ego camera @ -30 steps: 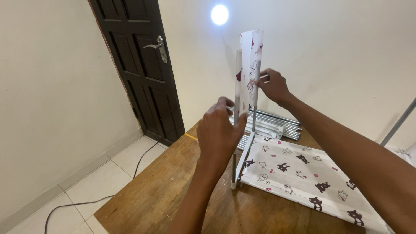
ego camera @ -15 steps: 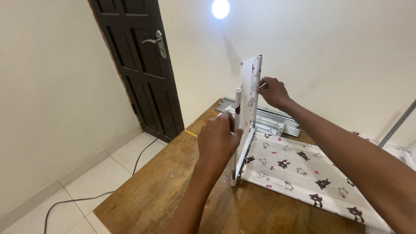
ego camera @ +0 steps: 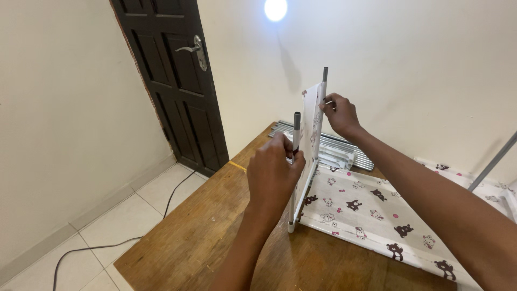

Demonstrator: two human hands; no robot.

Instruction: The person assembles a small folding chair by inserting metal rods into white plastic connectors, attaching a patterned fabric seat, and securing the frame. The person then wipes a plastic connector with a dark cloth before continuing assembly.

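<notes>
Near the middle of the frame, the left hand (ego camera: pixel 273 173) is closed around a thin white metal pole with a grey tip (ego camera: pixel 295 161) that stands upright on the brown wooden table (ego camera: pixel 204 237). Higher and to the right, the right hand (ego camera: pixel 340 114) pinches the top of a second upright white pole with a grey tip (ego camera: pixel 324 81), where the edge of a white fabric panel printed with small dark bears (ego camera: pixel 311 121) meets it. That panel stands on edge between the two poles, and both grey tips stick out bare above it — so the fabric appears to sit part-way down them.

A larger sheet of the same bear-print fabric (ego camera: pixel 371 207) lies flat on the table, running toward the lower right, joined along the bottom of the standing panel.

As a judgement: one side panel is on its two poles and raised; the rest looks unbuilt. A bundle of grey metal rods (ego camera: pixel 344 151) lies against the cream wall behind, apparently unused, and another grey rod (ego camera: pixel 493 161) leans at the right edge. A dark wooden door (ego camera: pixel 172 81) fills the upper left, with a black cable (ego camera: pixel 107 248) on the tiled floor below.
</notes>
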